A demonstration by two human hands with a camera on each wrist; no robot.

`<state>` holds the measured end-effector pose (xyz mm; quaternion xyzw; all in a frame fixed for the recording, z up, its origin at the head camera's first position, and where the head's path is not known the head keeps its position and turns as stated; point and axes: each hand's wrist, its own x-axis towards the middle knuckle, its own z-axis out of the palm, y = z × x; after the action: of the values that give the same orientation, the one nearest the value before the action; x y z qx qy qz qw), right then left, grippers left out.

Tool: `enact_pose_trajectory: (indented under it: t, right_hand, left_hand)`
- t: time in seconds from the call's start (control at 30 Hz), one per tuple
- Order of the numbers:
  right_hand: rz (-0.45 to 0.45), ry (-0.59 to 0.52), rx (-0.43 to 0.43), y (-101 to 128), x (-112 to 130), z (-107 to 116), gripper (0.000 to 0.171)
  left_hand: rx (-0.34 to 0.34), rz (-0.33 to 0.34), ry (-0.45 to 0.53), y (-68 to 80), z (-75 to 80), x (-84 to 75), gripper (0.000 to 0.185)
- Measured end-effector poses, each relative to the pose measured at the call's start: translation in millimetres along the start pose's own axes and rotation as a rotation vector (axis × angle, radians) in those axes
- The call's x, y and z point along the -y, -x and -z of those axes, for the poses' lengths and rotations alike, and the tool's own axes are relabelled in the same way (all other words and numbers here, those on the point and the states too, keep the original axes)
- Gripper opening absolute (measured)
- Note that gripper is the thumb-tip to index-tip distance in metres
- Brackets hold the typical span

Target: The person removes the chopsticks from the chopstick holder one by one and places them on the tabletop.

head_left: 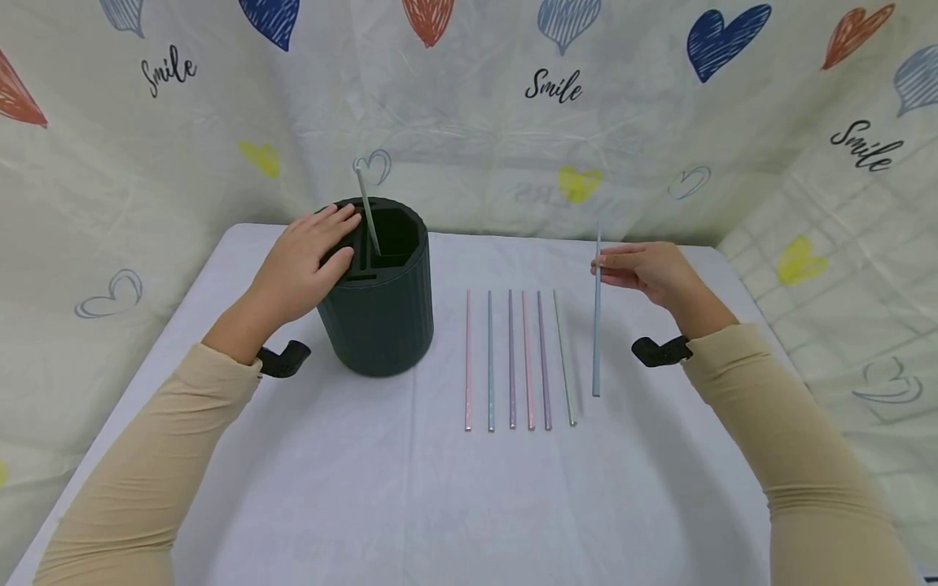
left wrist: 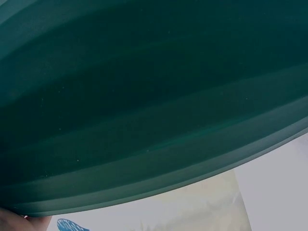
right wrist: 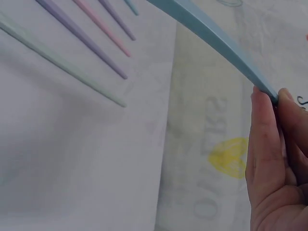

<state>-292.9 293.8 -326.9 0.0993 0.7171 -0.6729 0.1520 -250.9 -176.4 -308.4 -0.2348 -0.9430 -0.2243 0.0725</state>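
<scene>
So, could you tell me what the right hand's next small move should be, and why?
Probably carry the blue stick left toward the dark holder. The right hand pinches its upper end, the left hand rests on the holder's rim, one stick stands inside, and six sticks lie on the table.

Bright, even, diffuse light; soft shadows only, no glare. Head view sharp, w/ wide-angle bending at edges. Left wrist view too close: dark, blurred holder (left wrist: 144, 96) fills it. Right wrist view hazy, soft focus.
</scene>
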Motion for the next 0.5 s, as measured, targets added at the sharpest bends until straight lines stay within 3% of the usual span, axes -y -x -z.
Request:
enact_pose_trajectory:
  t: [0.17, 0.5]
  right_hand:
    - [-0.064, 0.049, 0.006, -8, -13, 4, 0.016]
    - [-0.155, 0.025, 0.03, -19, -39, 9, 0.01]
  left_hand:
    - [0.004, 0.001, -0.002, -0.7, 0.4, -0.2, 0.052]
    - [0.014, 0.006, -0.006, -0.8, 1.3, 0.1, 0.053]
